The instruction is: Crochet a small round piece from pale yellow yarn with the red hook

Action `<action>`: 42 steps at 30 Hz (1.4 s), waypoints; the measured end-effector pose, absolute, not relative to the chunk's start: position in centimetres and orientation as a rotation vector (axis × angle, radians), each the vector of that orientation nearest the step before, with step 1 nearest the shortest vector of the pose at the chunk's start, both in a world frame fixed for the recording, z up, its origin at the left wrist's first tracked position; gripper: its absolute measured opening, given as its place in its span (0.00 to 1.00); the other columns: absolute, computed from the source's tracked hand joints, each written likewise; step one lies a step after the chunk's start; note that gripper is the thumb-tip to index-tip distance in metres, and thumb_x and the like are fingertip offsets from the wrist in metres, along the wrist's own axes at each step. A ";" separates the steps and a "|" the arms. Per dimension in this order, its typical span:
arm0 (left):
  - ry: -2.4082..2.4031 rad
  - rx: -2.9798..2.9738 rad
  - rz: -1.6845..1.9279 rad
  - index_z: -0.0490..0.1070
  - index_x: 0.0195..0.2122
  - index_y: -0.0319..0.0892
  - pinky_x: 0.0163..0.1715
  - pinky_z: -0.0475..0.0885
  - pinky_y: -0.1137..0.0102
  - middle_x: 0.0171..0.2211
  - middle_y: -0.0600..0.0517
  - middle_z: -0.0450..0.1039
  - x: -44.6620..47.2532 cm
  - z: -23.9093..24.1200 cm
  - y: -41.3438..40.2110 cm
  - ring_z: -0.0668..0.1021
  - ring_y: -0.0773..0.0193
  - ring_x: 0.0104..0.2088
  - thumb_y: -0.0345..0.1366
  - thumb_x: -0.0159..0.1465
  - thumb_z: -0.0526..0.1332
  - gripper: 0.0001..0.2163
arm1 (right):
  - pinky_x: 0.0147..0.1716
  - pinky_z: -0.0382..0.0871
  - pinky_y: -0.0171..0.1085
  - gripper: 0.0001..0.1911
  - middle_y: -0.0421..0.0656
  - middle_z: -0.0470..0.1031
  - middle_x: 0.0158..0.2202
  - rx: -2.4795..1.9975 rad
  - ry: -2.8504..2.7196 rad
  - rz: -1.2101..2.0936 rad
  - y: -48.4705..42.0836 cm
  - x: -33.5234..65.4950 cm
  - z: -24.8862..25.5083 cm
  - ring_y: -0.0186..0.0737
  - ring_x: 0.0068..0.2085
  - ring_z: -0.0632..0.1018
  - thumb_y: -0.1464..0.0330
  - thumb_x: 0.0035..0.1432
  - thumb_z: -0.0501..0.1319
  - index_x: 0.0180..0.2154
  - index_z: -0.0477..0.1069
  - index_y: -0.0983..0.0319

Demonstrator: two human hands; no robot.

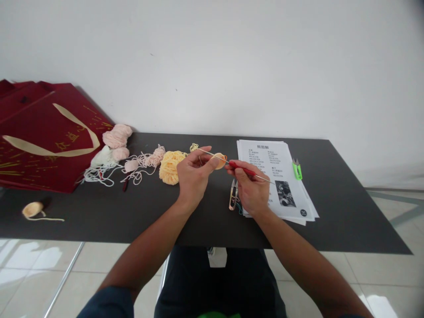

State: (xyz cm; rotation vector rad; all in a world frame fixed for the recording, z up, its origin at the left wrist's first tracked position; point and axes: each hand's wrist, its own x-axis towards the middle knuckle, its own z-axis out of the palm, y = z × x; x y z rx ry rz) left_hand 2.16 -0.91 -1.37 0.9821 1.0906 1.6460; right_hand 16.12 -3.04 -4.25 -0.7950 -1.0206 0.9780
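Pinched between the thumb and fingers of my left hand [194,176] is a small round piece of yellow crochet work [219,161], with a bit of orange at its right edge. My right hand [253,190] grips a crochet hook [243,167] by its red handle; the thin metal shaft reaches left to the crochet piece. Whether the tip is through a stitch is too small to tell. Just left of my left hand sits a ball of yellow yarn [170,168]. Thread snips [232,196] lie beside my right hand.
Printed sheets [261,154] lie stacked on the dark table [338,212], with green snips [297,169] on their right edge. Pink yarn [117,136] and white yarn [103,158] lie by a dark red gift bag [49,128]. A small crocheted piece [33,209] rests at the far left.
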 end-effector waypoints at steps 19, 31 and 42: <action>0.763 0.706 1.317 0.84 0.43 0.41 0.35 0.72 0.73 0.27 0.57 0.73 1.2 -0.7 -0.4 0.75 0.72 0.28 0.29 0.46 0.77 0.20 | 0.33 0.78 0.36 0.04 0.40 0.84 0.42 -0.639 -1.030 1.081 -2.1 17.3 -3.5 0.33 0.34 0.82 0.68 0.62 0.69 0.40 0.78 0.55; 1.279 1.256 1.476 0.84 0.44 0.42 0.29 0.68 0.71 0.25 0.56 0.74 1.6 -0.9 -1.2 0.70 0.69 0.25 0.30 0.54 0.69 0.16 | 0.32 0.76 0.38 0.01 0.42 0.81 0.39 -0.834 -1.300 0.597 -3.6 17.4 -2.3 0.36 0.34 0.80 0.66 0.65 0.66 0.38 0.75 0.55; 1.140 1.319 1.400 0.85 0.40 0.44 0.26 0.68 0.71 0.26 0.55 0.75 1.0 -1.1 -0.9 0.74 0.68 0.25 0.29 0.53 0.68 0.14 | 0.28 0.71 0.35 0.07 0.39 0.81 0.37 -0.768 -1.083 0.898 -3.0 18.1 -2.5 0.32 0.29 0.77 0.66 0.62 0.69 0.38 0.72 0.55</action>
